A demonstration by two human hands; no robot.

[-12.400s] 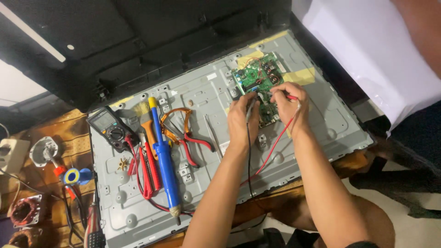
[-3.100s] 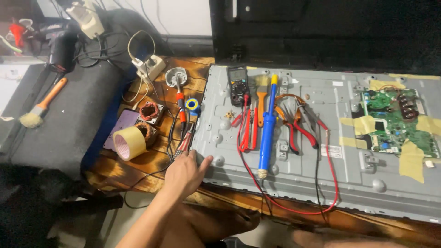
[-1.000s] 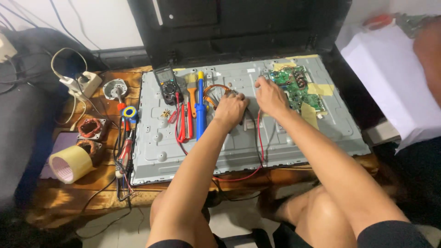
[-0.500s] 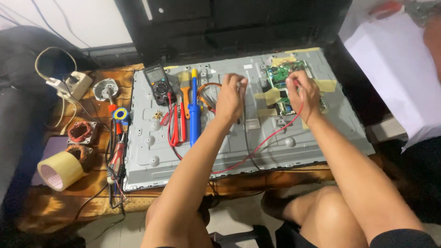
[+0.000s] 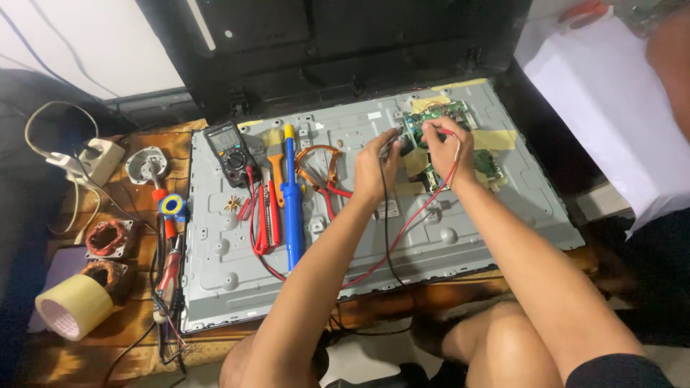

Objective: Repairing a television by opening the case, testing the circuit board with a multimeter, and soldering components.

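Seen from above: green circuit board point(image 5: 451, 144) taped onto grey metal television back panel point(image 5: 402, 237). Left hand point(image 5: 376, 167) pinching black probe point(image 5: 392, 147), right hand point(image 5: 447, 147) pinching red probe point(image 5: 444, 132), both tips at board's upper left. Leads trailing back to multimeter point(image 5: 227, 153) beside blue solder pump point(image 5: 291, 201). Best handled with wrists braced on panel, tips steady, apart, leads clear of pliers point(image 5: 323, 169).
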